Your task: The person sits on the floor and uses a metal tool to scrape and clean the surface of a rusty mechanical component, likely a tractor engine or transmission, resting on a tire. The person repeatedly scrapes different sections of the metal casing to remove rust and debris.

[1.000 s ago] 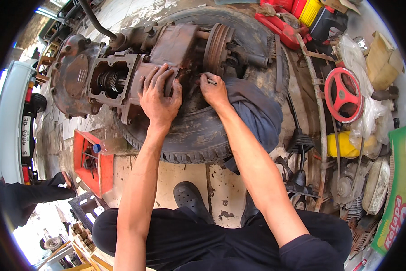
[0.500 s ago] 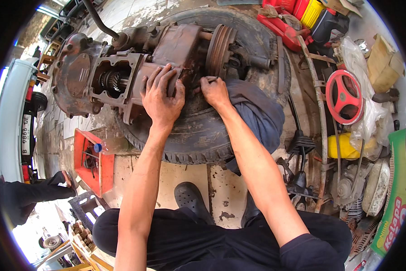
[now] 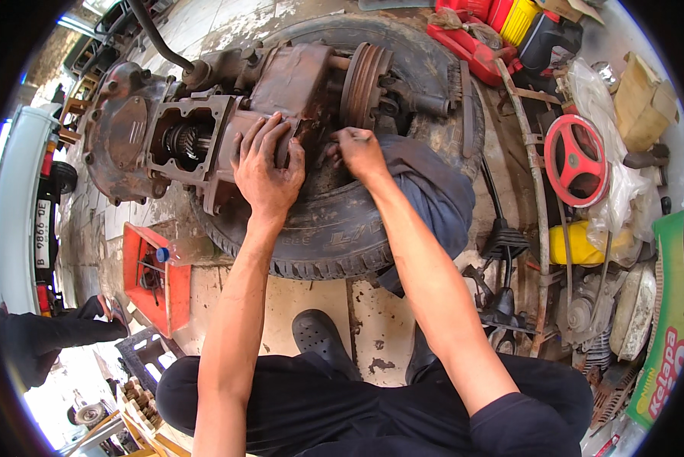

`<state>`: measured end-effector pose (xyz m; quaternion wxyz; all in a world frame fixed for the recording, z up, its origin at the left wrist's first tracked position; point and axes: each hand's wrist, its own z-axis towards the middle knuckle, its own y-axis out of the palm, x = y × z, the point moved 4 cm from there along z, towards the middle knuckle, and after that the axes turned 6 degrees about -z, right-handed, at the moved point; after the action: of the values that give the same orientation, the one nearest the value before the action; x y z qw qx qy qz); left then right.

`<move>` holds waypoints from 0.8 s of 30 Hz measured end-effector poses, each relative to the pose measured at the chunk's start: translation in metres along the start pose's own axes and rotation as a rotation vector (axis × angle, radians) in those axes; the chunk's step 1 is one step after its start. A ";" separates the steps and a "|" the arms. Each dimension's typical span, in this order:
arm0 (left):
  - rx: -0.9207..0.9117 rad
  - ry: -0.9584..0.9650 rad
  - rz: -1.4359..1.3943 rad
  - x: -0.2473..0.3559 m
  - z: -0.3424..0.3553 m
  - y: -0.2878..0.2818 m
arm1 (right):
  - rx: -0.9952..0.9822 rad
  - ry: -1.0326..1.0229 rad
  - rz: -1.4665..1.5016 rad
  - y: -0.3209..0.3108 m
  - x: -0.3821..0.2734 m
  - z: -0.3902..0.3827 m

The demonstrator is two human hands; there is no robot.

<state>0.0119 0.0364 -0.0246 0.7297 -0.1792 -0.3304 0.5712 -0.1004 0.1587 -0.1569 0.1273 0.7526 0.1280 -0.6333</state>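
A rusty brown gearbox (image 3: 281, 80), its side opening showing gears, lies on a large tire (image 3: 323, 245). My left hand (image 3: 270, 171) rests on the housing, fingers spread and slightly bent over its surface. Just right of it, my right hand (image 3: 361, 156) is closed in a pinch around a small dark rod, partly hidden by the fingers, beside the housing's lower right side. Above that hand is a grooved pulley (image 3: 363, 84) on a shaft. A dark grey cloth (image 3: 433, 202) drapes over the tire under my right wrist and forearm.
An orange crate (image 3: 163, 301) sits at the lower left, near another person's leg (image 3: 52, 331). A white vehicle (image 3: 18, 206) stands at far left. Along the right are a metal frame (image 3: 540, 228), red wheel (image 3: 574, 160), jugs (image 3: 517, 19), plastic sheeting and assorted parts.
My right fingers have shifted slightly at the housing's side, with the rod now less visible. My left hand stays on the housing; the view has drifted slightly.
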 end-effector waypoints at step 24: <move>-0.004 -0.002 0.019 -0.001 -0.001 0.000 | 0.015 0.067 0.187 -0.008 0.000 0.008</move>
<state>0.0126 0.0352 -0.0261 0.7234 -0.1833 -0.3307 0.5777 -0.1104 0.1639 -0.1589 0.1761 0.7829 0.0565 -0.5940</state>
